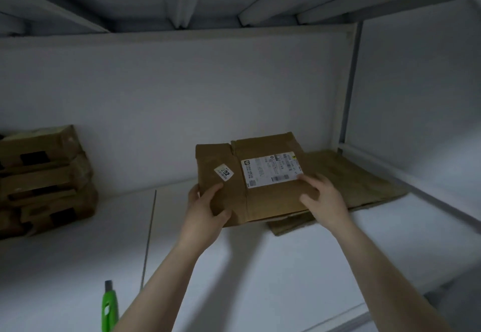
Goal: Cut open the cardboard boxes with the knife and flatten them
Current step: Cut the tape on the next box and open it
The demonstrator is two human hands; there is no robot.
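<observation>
A flattened brown cardboard box (268, 201) with a white shipping label and a small "02" sticker lies on the white surface (234, 266), partly over other flat cardboard (364, 178). My left hand (208, 209) grips its near-left corner, thumb on top. My right hand (322, 193) rests on its right side with straight fingers pressing down beside the label. A green utility knife (109, 308) lies on the surface at the bottom left, apart from both hands.
A stack of taped cardboard boxes (44, 180) stands at the far left against the back wall. A white frame rail (406, 175) runs along the right side. A slatted platform hangs low overhead. A thin seam (149, 238) crosses the surface.
</observation>
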